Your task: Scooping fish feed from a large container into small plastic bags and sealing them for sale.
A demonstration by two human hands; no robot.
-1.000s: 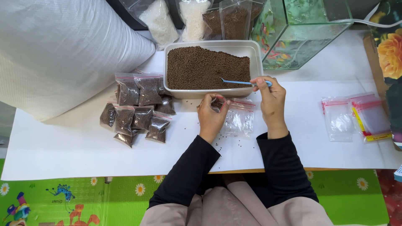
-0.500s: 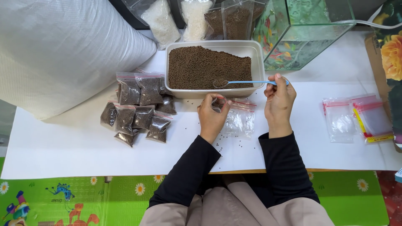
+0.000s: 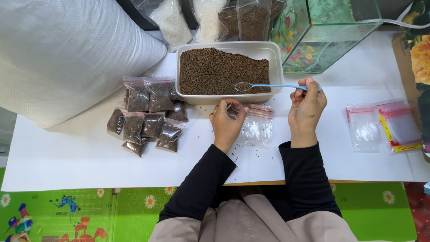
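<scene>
Head view, from left to right: a big white woven sack (image 3: 67, 54) with a coarse, ribbed weave bulges over the white table (image 3: 89, 157). Beside it lies a loose pile of small filled bags (image 3: 148, 114), clear glossy plastic with red zip strips, each packed with dark brown pellets. Next comes a rectangular white plastic tub (image 3: 230, 97) with rounded corners, heaped with the same fine, grainy brown pellets (image 3: 215, 71). Behind it stand clear pouches of white grains (image 3: 172, 20) and of brown pellets.

The left hand (image 3: 226, 123) rests just in front of the tub, fingers curled and pinching the mouth of a clear zip bag (image 3: 256, 127), which lies flat and crinkled on the table between the two hands. A few stray pellets dot the table near it.

The right hand (image 3: 307, 105) is closed on the thin handle of a pale blue plastic spoon (image 3: 268, 86), gripped between thumb and fingertips; its small round bowl hangs over the tub's near right part, just above the pellets.

Farther right, a glass tank (image 3: 327, 36) with smooth, clear walls stands behind, and a stack of empty clear zip bags (image 3: 385, 125) lies flat.
</scene>
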